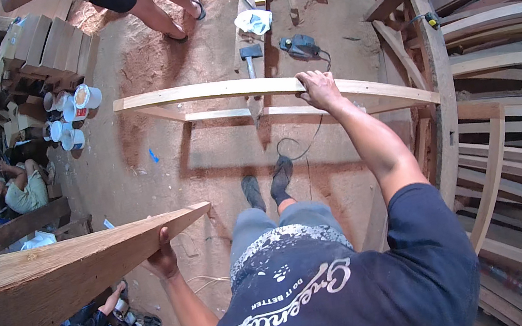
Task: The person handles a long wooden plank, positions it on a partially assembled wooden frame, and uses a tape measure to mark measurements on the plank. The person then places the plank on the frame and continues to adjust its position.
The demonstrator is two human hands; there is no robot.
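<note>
My right hand (318, 90) grips the top of a long, pale curved plank (214, 92) that runs across the view above the dusty floor, with a second thinner curved plank (225, 114) just below it. My left hand (163, 256) holds the underside of a thick wooden beam (65, 272) that reaches in from the left edge. My feet in dark shoes (268, 186) stand on the sawdust floor below the planks.
Curved wooden ribs and planks (507, 149) pile up on the right. White buckets (72, 108) and stacked boards stand at the upper left. A power tool (301, 46), a hammer (250, 58) and a cable lie on the floor. Another person's legs (163, 10) are at the top; people sit at left.
</note>
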